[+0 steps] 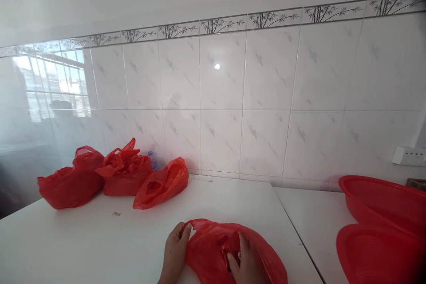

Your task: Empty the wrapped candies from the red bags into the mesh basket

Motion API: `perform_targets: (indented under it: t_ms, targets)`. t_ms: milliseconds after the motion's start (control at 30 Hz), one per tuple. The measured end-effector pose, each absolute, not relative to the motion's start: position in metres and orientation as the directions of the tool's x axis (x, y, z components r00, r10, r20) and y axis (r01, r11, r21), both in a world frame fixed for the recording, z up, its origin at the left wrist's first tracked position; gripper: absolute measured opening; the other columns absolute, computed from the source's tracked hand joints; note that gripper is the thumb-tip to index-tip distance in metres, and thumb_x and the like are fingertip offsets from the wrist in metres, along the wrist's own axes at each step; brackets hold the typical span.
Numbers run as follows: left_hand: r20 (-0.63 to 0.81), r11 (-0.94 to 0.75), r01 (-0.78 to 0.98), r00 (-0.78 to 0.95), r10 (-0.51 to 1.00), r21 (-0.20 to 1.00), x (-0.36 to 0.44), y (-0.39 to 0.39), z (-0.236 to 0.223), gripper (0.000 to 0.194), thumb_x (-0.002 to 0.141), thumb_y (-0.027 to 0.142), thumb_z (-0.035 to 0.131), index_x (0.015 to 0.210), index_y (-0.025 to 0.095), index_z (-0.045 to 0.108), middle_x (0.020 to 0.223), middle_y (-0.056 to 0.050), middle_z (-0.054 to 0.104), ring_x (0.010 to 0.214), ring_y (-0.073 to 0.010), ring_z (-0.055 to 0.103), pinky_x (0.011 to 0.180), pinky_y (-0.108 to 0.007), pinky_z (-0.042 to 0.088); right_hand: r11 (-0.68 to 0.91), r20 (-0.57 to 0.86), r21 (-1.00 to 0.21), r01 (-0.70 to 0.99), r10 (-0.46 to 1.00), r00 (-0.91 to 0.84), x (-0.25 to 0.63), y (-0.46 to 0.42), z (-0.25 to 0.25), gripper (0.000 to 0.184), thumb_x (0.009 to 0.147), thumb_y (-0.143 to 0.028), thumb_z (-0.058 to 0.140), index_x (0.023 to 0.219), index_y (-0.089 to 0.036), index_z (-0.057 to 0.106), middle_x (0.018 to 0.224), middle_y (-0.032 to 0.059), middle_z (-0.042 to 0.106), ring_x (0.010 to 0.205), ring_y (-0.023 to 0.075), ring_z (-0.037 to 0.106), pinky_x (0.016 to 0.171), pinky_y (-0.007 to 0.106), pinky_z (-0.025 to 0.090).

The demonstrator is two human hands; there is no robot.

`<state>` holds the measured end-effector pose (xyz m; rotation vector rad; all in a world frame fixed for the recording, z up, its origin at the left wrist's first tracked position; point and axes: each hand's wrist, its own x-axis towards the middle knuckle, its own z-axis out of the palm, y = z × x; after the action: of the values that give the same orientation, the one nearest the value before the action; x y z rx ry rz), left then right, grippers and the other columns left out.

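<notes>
A red plastic bag (203, 253) lies at the front of the white table, its mouth spread toward me. My left hand (175, 246) pinches the bag's rim at the left, thumb pressed against the fingers. Inside the bag's opening is my right hand (248, 261), its fingers and thumb closed on a small, shiny red wrapped item (224, 246). What the wrapper contains cannot be made out. The bag's lower part runs out of the picture.
Three filled red plastic bags (75, 184) stand along the back left of the white table (109, 248). A clear bottle with a blue cap (151, 159) is behind them. Two red plastic baskets (348, 239) sit at the right, past a table seam. The tiled wall (219, 137) borders the back.
</notes>
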<state>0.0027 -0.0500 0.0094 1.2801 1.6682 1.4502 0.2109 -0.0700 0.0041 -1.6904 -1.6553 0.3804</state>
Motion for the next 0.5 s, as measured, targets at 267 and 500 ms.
perform_targets:
  t_ms: [267,500]
  targets:
    - [0.142,-0.033,0.303,-0.343,0.929,0.952,0.001,-0.047,0.011,0.04,0.078,0.055,0.048,0.061,0.02,0.04,0.059,0.004,0.039,0.059,-0.0137,0.038,0.055,-0.024,0.034,0.35,0.624,-0.488,0.8,0.78,0.039,0.213,-0.088,0.008,0.031,0.078,-0.021,0.052,0.107,-0.023,0.064,0.115,0.0092,0.062,0.108,0.0275,0.058,0.089,0.038,0.049]
    - [0.169,-0.045,0.348,-0.336,0.927,0.937,0.0,-0.048,0.015,0.038,0.078,0.054,0.05,0.062,0.02,0.043,0.057,0.005,0.038,0.056,-0.0127,0.037,0.053,-0.023,0.032,0.737,0.831,-0.455,0.5,0.553,-0.058,0.215,-0.161,0.088,0.015,0.085,-0.018,0.049,0.087,-0.024,0.062,0.068,0.0021,0.055,0.055,0.0124,0.054,0.051,0.024,0.047]
